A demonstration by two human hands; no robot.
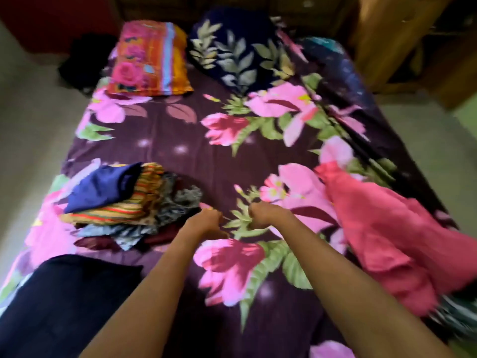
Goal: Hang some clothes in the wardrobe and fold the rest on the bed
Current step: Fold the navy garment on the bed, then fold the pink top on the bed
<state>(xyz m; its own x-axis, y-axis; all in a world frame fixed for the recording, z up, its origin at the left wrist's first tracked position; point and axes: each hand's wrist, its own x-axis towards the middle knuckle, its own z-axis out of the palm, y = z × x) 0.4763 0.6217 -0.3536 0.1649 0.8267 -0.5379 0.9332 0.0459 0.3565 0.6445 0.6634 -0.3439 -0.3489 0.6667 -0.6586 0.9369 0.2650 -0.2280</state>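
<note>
Both arms are stretching forward, left hand and right hand curled close together, grip blurred.

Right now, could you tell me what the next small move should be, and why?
Probably reach the right hand to the pink garment lying unfolded beside it and draw it to the middle of the bed; the folded pile sits at the left.

A bed sheet of smooth, matt printed cloth is shown. A pillow is covered in matt printed cloth. A pile of clothes is made up of soft, creased fabrics, and a pink garment of matt, crumpled cloth. Furniture of brown wood is seen.
</note>
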